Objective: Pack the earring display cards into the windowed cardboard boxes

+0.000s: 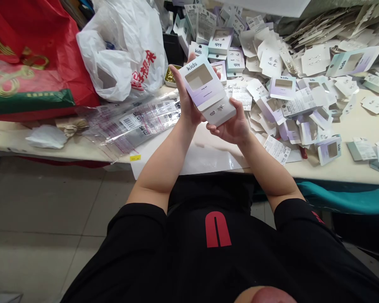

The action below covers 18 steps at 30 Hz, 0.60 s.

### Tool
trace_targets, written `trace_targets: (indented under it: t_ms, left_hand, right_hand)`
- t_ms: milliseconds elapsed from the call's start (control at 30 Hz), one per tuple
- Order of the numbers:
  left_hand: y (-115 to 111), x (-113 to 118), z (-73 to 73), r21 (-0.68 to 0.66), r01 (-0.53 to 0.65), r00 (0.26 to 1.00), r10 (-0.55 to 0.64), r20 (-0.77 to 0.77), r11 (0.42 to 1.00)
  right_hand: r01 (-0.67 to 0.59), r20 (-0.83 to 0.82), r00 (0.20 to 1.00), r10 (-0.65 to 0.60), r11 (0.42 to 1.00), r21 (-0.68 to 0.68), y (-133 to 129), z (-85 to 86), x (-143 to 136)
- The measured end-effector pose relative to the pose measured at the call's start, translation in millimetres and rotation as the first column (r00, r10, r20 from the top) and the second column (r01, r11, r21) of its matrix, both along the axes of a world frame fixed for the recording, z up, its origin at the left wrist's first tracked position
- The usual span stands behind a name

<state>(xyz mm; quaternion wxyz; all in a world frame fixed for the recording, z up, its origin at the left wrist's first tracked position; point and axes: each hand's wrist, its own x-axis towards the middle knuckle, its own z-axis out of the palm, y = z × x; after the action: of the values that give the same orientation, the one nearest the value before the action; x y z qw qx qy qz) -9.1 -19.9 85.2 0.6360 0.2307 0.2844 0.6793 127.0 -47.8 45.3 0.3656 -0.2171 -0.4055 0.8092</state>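
Note:
My left hand (189,94) holds a small white and lilac box (205,94) printed "kids", with a window in its front. The fingers wrap behind it and the thumb lies along its left edge. At the box's lower end, my right hand (233,126) grips a white jewelry card (219,111) between thumb and fingers. Small shiny pieces sit on the card. Its upper edge meets the bottom of the box; whether part of it is inside, I cannot tell. Both hands are above a white sheet (205,158) on the table.
Many similar boxes (235,59) and loose cards (270,63) are heaped at the back and right. Clear printed plastic bags (139,120) lie on the left, near a white plastic bag (123,46) and a red bag (34,63). A small tin (170,75) holds gold-coloured bits.

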Motion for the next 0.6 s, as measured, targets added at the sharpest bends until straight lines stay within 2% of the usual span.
trace_targets:
  t_ms: [133,267,400,533,600]
  left_hand:
    - [0.2,-1.6,-1.1,-0.001,0.057,0.998,-0.057,-0.006,0.998]
    - [0.3,2.7,-3.2,0.011,0.003,0.997,-0.003,-0.077,1.0]
    - [-2.8,7.3,-4.0,0.037,-0.035,0.997,0.038,-0.064,0.999]
    - [-0.4,5.5,-6.5,0.18,0.036,0.999,-0.036,-0.005,0.983]
    - [4.0,2.6,-9.2,0.2,0.069,0.996,-0.079,0.041,0.977]
  right_hand:
    - [0.072,0.054,0.996,-0.074,0.997,0.036,-6.8,7.5,-1.4]
    - [0.146,0.125,0.981,-0.151,0.988,0.048,-9.0,8.7,-6.4]
    - [0.187,0.185,0.962,-0.2,0.979,0.086,-8.0,7.7,-6.8]
    - [0.197,0.248,0.939,-0.237,0.964,0.176,-4.5,6.8,-2.6]
    - [0.195,0.311,0.913,-0.264,0.952,0.235,-0.4,2.7,-0.2]
